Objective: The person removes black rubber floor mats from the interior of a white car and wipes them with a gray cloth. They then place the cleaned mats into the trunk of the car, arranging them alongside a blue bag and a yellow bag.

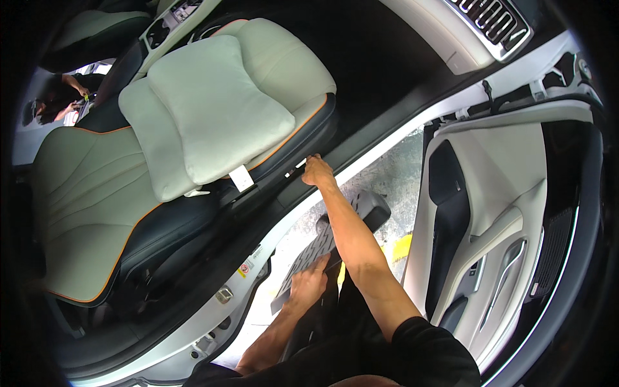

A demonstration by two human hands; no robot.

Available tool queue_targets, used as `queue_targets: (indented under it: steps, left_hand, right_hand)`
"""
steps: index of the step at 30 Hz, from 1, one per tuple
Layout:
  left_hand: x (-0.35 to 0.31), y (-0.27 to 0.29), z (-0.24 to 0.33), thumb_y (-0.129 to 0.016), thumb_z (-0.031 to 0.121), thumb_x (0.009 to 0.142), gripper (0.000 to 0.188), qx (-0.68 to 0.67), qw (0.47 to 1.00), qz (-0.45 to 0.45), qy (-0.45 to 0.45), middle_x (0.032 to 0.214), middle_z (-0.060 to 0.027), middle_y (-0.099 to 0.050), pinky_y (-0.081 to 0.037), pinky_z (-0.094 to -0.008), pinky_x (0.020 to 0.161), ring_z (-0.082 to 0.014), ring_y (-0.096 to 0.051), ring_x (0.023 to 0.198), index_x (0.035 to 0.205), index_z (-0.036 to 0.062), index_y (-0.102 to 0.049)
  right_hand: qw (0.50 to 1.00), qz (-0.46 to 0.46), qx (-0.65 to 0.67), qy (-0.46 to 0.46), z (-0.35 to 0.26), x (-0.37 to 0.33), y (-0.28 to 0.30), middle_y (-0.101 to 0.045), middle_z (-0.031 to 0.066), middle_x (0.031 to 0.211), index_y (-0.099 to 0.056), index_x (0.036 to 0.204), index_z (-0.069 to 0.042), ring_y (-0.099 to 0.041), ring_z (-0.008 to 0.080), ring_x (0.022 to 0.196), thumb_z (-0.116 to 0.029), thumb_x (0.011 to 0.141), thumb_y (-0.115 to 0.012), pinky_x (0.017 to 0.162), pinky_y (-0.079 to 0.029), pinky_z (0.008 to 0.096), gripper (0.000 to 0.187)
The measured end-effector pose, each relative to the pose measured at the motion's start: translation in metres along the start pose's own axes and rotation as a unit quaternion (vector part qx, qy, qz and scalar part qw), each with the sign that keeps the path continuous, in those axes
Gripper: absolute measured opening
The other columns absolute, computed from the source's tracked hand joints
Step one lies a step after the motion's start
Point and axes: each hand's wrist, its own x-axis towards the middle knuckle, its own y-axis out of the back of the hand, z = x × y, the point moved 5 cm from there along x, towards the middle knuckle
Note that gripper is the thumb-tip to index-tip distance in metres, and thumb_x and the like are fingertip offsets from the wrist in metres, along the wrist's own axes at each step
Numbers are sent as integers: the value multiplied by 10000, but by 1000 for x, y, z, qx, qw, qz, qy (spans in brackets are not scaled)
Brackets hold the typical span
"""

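- Grey patterned strip (312, 249) outside car; L hand (309, 282) at its edge, grip can't tell.
- R hand (318, 171) fingers curled by white tab (298, 167) on sill (294, 191), hold unclear.
- Risk: R slips, sill scuffs.

I wear a black top (303, 371) that spreads across the near edge of the scene. Its right sleeve (429, 348) is short and loose, with a slightly curved hem above the elbow; of the left sleeve (211, 375) only a black scrap shows at the near left. My right forearm (361, 258) and left forearm (274, 332) are bare, slimmer toward the wrists. My right hand (317, 172) and left hand (308, 285) are bare too, down to the fingers (320, 262).
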Motion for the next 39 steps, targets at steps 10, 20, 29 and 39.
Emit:
queue_targets:
  steps: [10, 20, 29, 39]
  left_hand:
    - [35, 26, 26, -589, -23, 810, 459, 22, 999, 20, -19, 1083, -191, -719, -586, -446, 699, -365, -715, 797, 1265, 38, -616]
    - [83, 203, 90, -671, 38, 923, 293, -86, 969, 234, 2, 1068, -183, -748, -556, -305, 797, -192, -731, 924, 1211, -18, -687]
    - [91, 282, 69, -706, -10, 901, 418, -321, 846, 425, 4, 803, 0, -704, -424, -146, 789, -1, -551, 717, 1296, -97, -603]
    - [198, 236, 47, -696, 51, 927, 482, -384, 813, 438, 1, 930, -77, -719, -479, -204, 804, -62, -610, 816, 1340, -137, -535]
  right_hand:
    - [992, -93, -52, -67, -28, -82, 84, -530, 116, 1466, -607, 1355, -80, -578, 256, 1293, -158, 877, -614, 988, -508, 419, 484]
    - [729, 436, 457, 263, 1, -389, 249, -699, 139, 1059, -681, 1174, 40, -674, 192, 937, 46, 913, -580, 865, -528, 298, 280]
    - [626, 66, 728, -271, 153, -344, -38, -336, 202, 1552, -172, 1587, -91, -433, 409, 1352, -674, 904, -577, 913, -492, 626, 985]
    - [545, 152, 815, -124, 105, -192, 71, -622, 148, 1263, -475, 1406, -22, -602, 277, 1167, -74, 996, -566, 980, -507, 414, 423]
